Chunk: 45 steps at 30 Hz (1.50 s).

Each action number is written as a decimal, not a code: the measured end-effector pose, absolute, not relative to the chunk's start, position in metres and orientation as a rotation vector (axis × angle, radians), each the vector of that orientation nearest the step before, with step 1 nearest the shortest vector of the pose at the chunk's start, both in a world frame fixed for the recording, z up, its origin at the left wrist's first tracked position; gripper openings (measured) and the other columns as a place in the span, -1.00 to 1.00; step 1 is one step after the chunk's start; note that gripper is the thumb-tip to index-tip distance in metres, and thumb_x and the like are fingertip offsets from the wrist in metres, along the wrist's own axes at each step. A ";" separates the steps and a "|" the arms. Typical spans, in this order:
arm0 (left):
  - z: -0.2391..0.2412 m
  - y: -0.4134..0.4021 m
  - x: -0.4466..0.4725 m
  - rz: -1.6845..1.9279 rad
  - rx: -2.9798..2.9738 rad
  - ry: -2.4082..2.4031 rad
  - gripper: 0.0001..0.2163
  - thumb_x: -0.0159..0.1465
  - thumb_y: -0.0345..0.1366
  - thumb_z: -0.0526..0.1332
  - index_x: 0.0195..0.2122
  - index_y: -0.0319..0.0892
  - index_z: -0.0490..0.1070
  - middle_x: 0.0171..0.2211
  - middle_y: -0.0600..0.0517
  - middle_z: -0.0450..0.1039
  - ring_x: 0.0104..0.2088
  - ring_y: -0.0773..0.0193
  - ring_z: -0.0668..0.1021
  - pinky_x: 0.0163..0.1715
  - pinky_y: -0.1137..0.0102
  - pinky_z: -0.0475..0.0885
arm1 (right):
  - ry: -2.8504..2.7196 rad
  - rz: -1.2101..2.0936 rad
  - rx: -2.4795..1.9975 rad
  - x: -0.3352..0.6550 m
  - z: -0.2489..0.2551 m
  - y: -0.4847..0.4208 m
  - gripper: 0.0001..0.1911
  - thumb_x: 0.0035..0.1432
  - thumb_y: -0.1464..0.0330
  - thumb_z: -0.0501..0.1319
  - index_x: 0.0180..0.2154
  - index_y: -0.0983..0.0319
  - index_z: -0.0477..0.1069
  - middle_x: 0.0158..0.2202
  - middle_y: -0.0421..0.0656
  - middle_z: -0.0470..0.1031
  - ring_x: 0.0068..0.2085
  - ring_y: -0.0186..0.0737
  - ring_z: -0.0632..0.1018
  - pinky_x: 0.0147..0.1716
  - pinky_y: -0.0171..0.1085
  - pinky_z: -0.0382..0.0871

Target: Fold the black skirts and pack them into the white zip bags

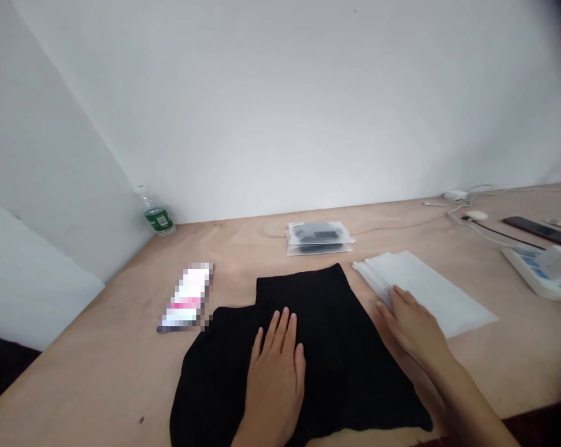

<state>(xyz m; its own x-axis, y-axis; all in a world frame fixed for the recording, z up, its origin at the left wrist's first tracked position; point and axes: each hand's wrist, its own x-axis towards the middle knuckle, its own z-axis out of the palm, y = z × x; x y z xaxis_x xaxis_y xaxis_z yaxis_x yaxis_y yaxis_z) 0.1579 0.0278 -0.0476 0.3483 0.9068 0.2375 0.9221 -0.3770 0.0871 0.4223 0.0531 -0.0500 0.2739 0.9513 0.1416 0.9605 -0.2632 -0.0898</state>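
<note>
A black garment [327, 335] lies spread on the wooden table [98, 372] in front of me. My left hand [276, 366] rests flat on the middle of the cloth, fingers stretched out and together. My right hand [413, 326] lies open at the garment's right edge, its fingertips touching the near corner of a stack of white plastic bags [429, 292]. Neither hand holds anything.
Behind the garment sits a small pile of clear bags with dark contents [318, 236]. A pixelated flat object [187, 298] lies to the left, a green-labelled bottle [155, 213] stands by the wall. Cables, a white charger [456, 195], a dark phone [541, 231] and a power strip [541, 270] fill the right.
</note>
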 end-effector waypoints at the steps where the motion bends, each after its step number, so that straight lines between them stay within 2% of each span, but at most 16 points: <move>1: -0.048 0.028 0.158 -0.401 -2.527 -1.711 -0.59 0.31 -0.32 -0.12 0.20 -0.17 0.06 0.22 0.03 0.06 0.21 0.18 0.16 0.09 0.09 0.25 | -1.797 -0.092 -2.362 0.421 -0.049 0.053 -0.53 0.23 0.26 -0.15 -0.02 0.41 0.30 0.10 0.16 0.27 0.12 0.11 0.29 0.00 0.03 0.23; 5: -0.042 0.027 0.157 -0.634 -2.488 -1.636 -0.59 0.29 -0.37 -0.05 0.18 -0.16 0.09 0.22 0.00 0.09 0.22 0.16 0.14 0.08 0.11 0.26 | -1.789 -0.165 -2.168 0.398 -0.034 0.044 -0.55 0.24 0.32 -0.14 0.03 0.45 0.25 0.10 0.14 0.28 0.11 0.02 0.31 0.04 -0.03 0.22; 7: -0.034 0.025 0.158 -0.855 -2.439 -1.519 -0.59 0.26 -0.41 0.01 0.15 -0.12 0.16 0.23 0.00 0.08 0.23 0.13 0.10 0.09 0.10 0.22 | -1.860 -0.223 -1.976 0.376 -0.025 0.033 -0.56 0.24 0.34 -0.13 0.08 0.37 0.21 0.13 0.03 0.26 0.14 -0.02 0.27 0.10 0.02 0.12; 9: -0.024 0.021 0.158 -1.008 -2.382 -1.381 -0.61 0.23 -0.42 0.07 0.08 -0.03 0.26 0.22 0.03 0.10 0.23 0.08 0.09 0.12 0.06 0.14 | -2.048 -0.233 -1.735 0.352 -0.019 0.021 -0.57 0.23 0.38 -0.10 0.12 0.26 0.17 0.16 -0.11 0.24 0.20 -0.07 0.18 0.17 0.08 -0.07; 12: -0.019 0.019 0.155 -0.914 -2.339 -1.360 -0.66 0.21 -0.38 0.10 0.01 0.06 0.34 0.18 0.08 0.18 0.22 0.00 0.11 0.13 -0.05 0.03 | -2.301 -0.078 -1.455 0.322 -0.016 0.010 -0.52 0.20 0.47 -0.10 0.15 0.15 0.12 0.18 -0.23 0.20 0.22 -0.15 0.14 0.20 0.08 -0.15; 15: -0.027 0.021 0.147 -0.752 -2.321 -1.514 -0.73 0.25 -0.36 0.05 -0.05 -0.02 0.39 0.11 0.06 0.29 0.16 -0.01 0.24 0.08 -0.06 0.13 | -2.304 0.041 -1.367 0.309 -0.016 0.009 -0.49 0.17 0.51 -0.09 0.15 0.12 0.13 0.18 -0.24 0.21 0.22 -0.15 0.14 0.19 0.05 -0.10; 18: -0.040 0.025 0.139 -0.805 -2.271 -1.645 -0.68 0.27 -0.44 -0.05 -0.03 -0.11 0.36 0.05 0.03 0.37 0.08 0.07 0.38 -0.04 0.08 0.35 | -1.971 0.036 -1.461 0.307 -0.015 0.011 -0.61 0.18 0.46 -0.07 0.03 0.16 0.27 0.14 -0.17 0.26 0.19 -0.13 0.19 0.16 -0.03 0.04; 20: -0.046 0.027 0.137 -0.886 -2.226 -1.721 -0.62 0.26 -0.50 -0.09 0.04 -0.14 0.29 0.08 0.02 0.34 0.08 0.14 0.38 -0.08 0.19 0.42 | -1.716 0.076 -1.612 0.308 -0.014 0.013 -0.67 0.20 0.37 -0.06 -0.02 0.21 0.29 0.08 -0.06 0.30 0.10 -0.10 0.30 0.05 -0.09 0.21; 23: -0.049 0.027 0.137 -0.988 -2.196 -1.779 -0.58 0.25 -0.53 -0.10 0.10 -0.13 0.22 0.11 0.03 0.29 0.11 0.19 0.34 -0.05 0.24 0.43 | -1.677 0.255 -1.909 0.308 -0.015 0.019 -0.53 0.19 0.19 -0.05 0.06 0.30 0.21 -0.08 0.06 0.39 -0.07 0.02 0.43 -0.16 -0.05 0.36; 25: -0.049 0.027 0.138 -1.030 -2.198 -1.789 -0.57 0.25 -0.53 -0.11 0.11 -0.11 0.20 0.12 0.03 0.29 0.12 0.19 0.33 -0.02 0.22 0.41 | -1.757 0.364 -2.047 0.308 -0.016 0.025 -0.44 0.17 0.09 -0.06 0.04 0.34 0.25 -0.15 0.09 0.40 -0.12 0.08 0.45 -0.22 -0.02 0.36; 28: -0.049 0.026 0.138 -1.059 -2.210 -1.790 -0.55 0.24 -0.54 -0.11 0.13 -0.10 0.18 0.12 0.03 0.27 0.14 0.19 0.31 -0.01 0.20 0.41 | -1.795 0.451 -2.074 0.307 -0.018 0.033 -0.48 0.16 0.06 -0.07 -0.08 0.31 0.36 -0.18 0.07 0.39 -0.12 0.07 0.45 -0.21 -0.06 0.34; 34: -0.048 0.026 0.138 -1.131 -2.195 -1.816 -0.52 0.23 -0.54 -0.11 0.16 -0.08 0.13 0.15 0.02 0.24 0.15 0.19 0.28 0.01 0.18 0.39 | -1.689 0.684 -1.886 0.302 -0.013 0.038 -0.61 0.11 0.11 0.04 -0.08 0.18 0.27 -0.17 -0.04 0.39 -0.16 -0.04 0.48 -0.22 -0.14 0.33; 40: -0.048 0.027 0.137 -1.189 -2.175 -1.830 -0.53 0.23 -0.53 -0.10 0.15 -0.08 0.15 0.14 0.01 0.25 0.15 0.19 0.29 0.02 0.18 0.38 | -1.479 0.903 -1.722 0.298 -0.018 0.042 -0.66 0.05 0.17 0.13 -0.12 0.12 0.23 -0.20 -0.12 0.45 -0.11 -0.05 0.47 -0.18 -0.12 0.32; 42: -0.049 0.027 0.137 -1.200 -2.166 -1.833 -0.54 0.23 -0.53 -0.10 0.14 -0.08 0.16 0.14 0.01 0.25 0.15 0.19 0.29 0.02 0.17 0.37 | -1.331 0.946 -1.656 0.298 -0.020 0.041 -0.61 0.01 0.20 0.16 -0.09 0.13 0.21 -0.21 -0.13 0.44 -0.09 -0.06 0.47 -0.15 -0.11 0.33; 45: -0.048 0.026 0.137 -1.205 -2.168 -1.837 -0.54 0.23 -0.53 -0.09 0.14 -0.08 0.16 0.14 0.01 0.25 0.15 0.19 0.28 0.03 0.16 0.36 | -0.967 1.055 -1.540 0.302 -0.018 0.033 -0.37 -0.10 0.27 0.24 0.04 0.14 0.13 -0.19 -0.12 0.43 -0.08 -0.08 0.47 -0.11 -0.12 0.34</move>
